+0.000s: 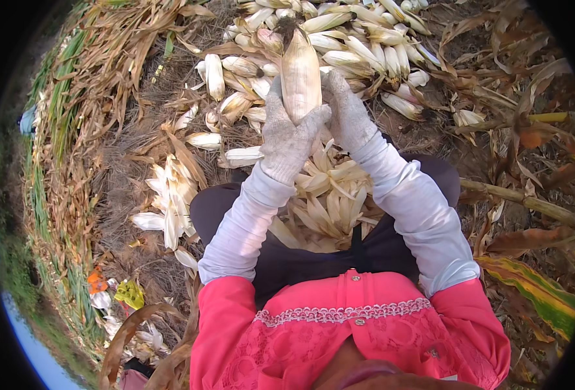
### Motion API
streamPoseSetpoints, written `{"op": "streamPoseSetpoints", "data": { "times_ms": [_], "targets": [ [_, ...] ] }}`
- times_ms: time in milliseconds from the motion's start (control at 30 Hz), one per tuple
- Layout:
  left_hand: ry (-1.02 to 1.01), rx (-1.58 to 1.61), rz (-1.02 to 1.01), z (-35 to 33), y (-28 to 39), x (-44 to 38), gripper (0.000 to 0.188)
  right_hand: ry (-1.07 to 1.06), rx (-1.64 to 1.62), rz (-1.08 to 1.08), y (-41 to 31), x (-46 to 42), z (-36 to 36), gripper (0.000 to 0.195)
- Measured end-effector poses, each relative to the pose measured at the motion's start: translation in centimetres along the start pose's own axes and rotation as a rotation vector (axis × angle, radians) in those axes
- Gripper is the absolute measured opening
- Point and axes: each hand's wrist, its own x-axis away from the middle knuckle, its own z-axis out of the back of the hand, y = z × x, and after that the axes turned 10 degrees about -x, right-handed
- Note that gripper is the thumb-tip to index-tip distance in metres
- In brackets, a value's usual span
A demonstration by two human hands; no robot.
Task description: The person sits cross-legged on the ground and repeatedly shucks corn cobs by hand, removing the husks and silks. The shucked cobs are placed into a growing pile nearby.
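Note:
A large ear of corn (301, 73) in its pale, dry husk points away from me, with dark dried silk at its far tip. My left hand (287, 129), in a dirty white knit glove, grips its near end, thumb crossing in front. Close along the right side of the ear is my right hand (351, 114), gloved alike; its fingers are partly hidden, and whether it presses on the husk is unclear. Stripped husks (334, 195) lie between my legs, under my hands.
A big heap of husked-over corn ears (365, 44) spreads ahead of me. More loose husks (168, 200) lie at left on straw-covered soil. Dry corn stalks (526, 200) crowd the right side. A row of cut stalks (73, 122) runs along the left, near a yellow plastic bag (129, 293).

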Motion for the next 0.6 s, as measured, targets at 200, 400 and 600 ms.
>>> {"op": "streamPoseSetpoints", "data": {
  "times_ms": [200,400,600],
  "targets": [
    [-0.039,-0.252,-0.163,2.0,0.5,-0.3,0.057,-0.066,0.075,0.099,1.9,1.7,-2.5,0.069],
    [0.080,-0.196,-0.223,2.9,-2.0,-0.3,0.036,-0.123,-0.168,-0.040,2.0,1.0,-2.3,0.065],
    [0.065,-0.146,-0.093,3.3,-2.4,-1.5,0.032,-0.340,0.018,0.139,1.9,0.4,-1.1,0.052]
  ]
}}
